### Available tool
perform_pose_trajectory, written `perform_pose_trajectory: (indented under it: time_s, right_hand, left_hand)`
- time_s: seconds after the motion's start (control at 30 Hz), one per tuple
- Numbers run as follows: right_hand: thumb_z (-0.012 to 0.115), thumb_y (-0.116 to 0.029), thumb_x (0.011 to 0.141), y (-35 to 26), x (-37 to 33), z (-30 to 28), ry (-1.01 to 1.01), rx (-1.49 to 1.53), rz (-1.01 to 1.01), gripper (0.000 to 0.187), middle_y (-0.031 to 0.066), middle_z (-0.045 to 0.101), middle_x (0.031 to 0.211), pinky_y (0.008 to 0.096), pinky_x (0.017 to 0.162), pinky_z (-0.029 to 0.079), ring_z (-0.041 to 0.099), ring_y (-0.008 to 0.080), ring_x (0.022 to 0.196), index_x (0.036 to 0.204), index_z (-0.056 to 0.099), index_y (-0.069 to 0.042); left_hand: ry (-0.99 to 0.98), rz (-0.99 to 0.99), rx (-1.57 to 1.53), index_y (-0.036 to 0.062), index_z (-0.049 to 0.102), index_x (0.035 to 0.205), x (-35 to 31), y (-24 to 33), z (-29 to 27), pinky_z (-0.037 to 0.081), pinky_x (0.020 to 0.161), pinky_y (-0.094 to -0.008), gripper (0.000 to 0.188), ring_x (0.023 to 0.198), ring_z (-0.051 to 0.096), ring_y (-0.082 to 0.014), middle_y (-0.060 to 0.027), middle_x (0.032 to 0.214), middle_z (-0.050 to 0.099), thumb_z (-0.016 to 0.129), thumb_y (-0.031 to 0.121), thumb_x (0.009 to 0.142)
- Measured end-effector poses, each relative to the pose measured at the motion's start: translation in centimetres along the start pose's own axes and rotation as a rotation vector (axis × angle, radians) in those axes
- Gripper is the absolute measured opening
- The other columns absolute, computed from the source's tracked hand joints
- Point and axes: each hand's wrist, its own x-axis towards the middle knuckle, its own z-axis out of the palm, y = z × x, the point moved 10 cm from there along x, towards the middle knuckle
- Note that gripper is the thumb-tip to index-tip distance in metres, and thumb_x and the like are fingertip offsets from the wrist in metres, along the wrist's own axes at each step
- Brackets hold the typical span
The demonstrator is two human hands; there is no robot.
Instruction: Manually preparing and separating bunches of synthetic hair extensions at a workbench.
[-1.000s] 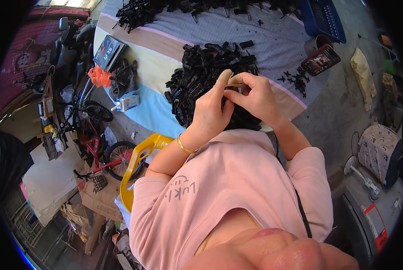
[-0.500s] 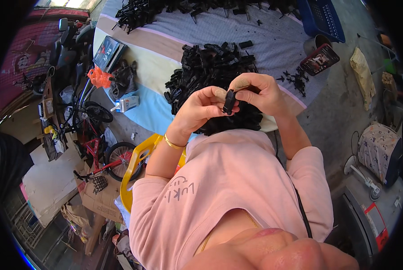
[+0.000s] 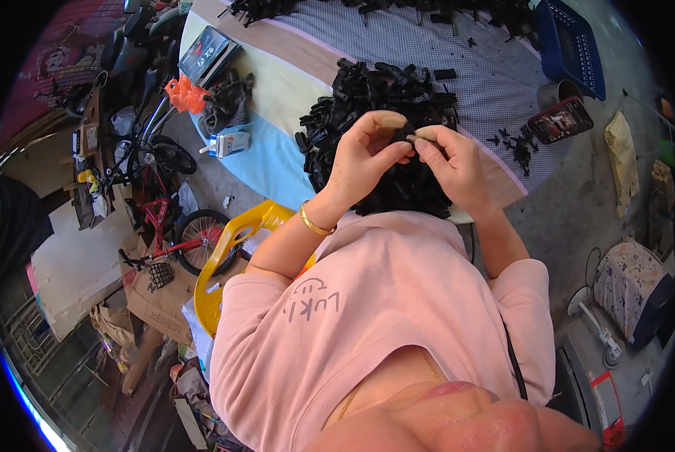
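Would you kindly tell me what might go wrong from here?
The black part at the fingertips of the left hand and right hand could slip and get lost in the black pile beneath.
The phone is near the edge of the table, so a bump might knock it off.
The loose bits near that edge might be swept down too.

Both forearms [image 3: 290,239] slant inward, the left grip [image 3: 363,161] and right grip [image 3: 460,167] pinching close together.
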Motion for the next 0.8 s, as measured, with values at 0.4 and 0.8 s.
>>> perform_pose_trajectory:
  time_s: [0.4,0.8]
  right_hand:
    - [0.056,-0.012,0.085,-0.7,0.3,0.2,-0.053,-0.059,0.001,0.013,0.0021,0.054,0.061,0.0231,0.049,0.037,0.048,0.0091,0.055,0.080,0.059,0.001]
    - [0.054,-0.013,0.087,2.3,0.0,1.4,-0.114,0.031,0.186,0.014,-0.0028,0.049,0.059,0.0200,0.048,0.034,0.043,0.0040,0.054,0.082,0.060,-0.001]
  left_hand:
    - [0.000,0.109,0.271,-0.0046,0.050,0.108,-1.1,0.6,0.5,0.051,0.074,-0.0246,0.025,0.085,0.059,-0.0131,-0.0083,0.096,0.059,0.055,-0.003,0.084]
    - [0.107,0.520,0.752,-0.0021,0.060,0.094,-2.2,4.3,1.2,0.050,0.068,-0.0228,0.018,0.078,0.062,-0.0135,-0.0092,0.092,0.062,0.063,-0.004,0.076]
